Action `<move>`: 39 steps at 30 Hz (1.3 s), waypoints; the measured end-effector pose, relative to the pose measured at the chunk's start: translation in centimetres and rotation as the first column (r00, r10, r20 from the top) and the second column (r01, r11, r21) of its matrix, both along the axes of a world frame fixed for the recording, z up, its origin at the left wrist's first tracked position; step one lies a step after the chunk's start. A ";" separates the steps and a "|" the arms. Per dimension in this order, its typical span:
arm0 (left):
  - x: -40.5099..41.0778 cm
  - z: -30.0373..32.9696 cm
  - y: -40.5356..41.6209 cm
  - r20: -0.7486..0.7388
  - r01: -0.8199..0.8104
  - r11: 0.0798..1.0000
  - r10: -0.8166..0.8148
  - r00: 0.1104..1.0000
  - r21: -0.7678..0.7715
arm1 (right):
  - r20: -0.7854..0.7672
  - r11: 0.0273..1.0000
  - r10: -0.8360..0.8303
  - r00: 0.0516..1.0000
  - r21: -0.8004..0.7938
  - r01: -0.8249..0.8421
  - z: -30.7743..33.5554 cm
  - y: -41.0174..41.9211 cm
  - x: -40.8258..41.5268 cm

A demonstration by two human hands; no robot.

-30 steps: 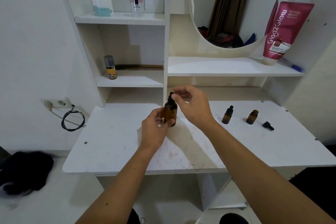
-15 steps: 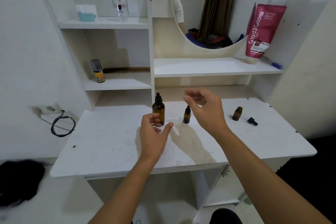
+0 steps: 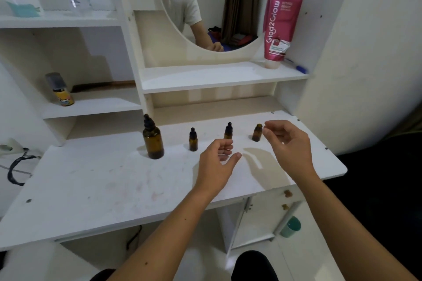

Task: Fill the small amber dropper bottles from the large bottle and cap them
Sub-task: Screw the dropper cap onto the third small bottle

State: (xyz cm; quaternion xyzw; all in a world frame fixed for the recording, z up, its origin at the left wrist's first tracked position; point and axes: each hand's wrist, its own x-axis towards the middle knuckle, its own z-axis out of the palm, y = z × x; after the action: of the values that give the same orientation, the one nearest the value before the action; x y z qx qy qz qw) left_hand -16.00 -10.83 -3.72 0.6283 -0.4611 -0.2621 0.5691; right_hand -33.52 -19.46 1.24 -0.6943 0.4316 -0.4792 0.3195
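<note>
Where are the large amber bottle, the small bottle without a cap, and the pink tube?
large amber bottle (image 3: 153, 143): head view, on its glass body.
uncapped small amber bottle (image 3: 257, 133): head view, on its body, beside the right hand.
pink Glad2Glow tube (image 3: 280, 23): head view, on its printed front.

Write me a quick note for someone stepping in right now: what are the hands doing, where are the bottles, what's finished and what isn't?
Left hand: open, empty, above the white table.
Right hand: open, empty, fingertips beside the uncapped small bottle; contact unclear.
Large amber bottle: upright at left, dropper cap on.
Two small amber dropper bottles: upright, capped.
Done: two small bottles capped. Fill levels cannot be read.
Left: cap the rightmost small bottle, filling it first if needed. Its cap is not visible now.
</note>
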 end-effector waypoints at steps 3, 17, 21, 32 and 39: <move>-1.5 -0.2 -2.1 0.039 0.057 0.998 -0.057 0.998 0.023 | -0.068 0.997 -0.078 0.995 0.009 0.079 -1.5 -2.0 -2.1; -4.1 -0.7 -9.8 0.099 0.022 0.997 -0.029 0.995 0.073 | -0.379 0.978 -0.159 0.912 0.064 0.197 -5.4 -7.6 -3.0; -4.2 -0.9 -11.0 0.110 -0.013 0.999 0.008 0.994 0.042 | -0.215 0.975 -0.170 0.962 0.104 0.195 -4.8 -7.1 -3.9; -4.2 -1.2 -11.4 0.138 -0.011 1.000 0.011 0.990 0.000 | -0.139 0.996 -0.008 0.990 -0.086 -0.004 -1.4 -7.7 -3.3; -4.0 -1.4 -11.5 0.139 0.002 1.000 -0.002 0.990 0.001 | -0.383 0.958 0.024 0.923 -0.255 -0.130 -0.1 -8.2 -3.0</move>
State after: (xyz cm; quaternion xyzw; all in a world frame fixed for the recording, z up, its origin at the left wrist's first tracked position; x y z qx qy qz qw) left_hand -20.01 -22.30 -5.07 0.6450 -0.5002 -0.2184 0.5349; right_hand -36.51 -27.70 1.17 -0.8274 0.3859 -0.3796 0.1497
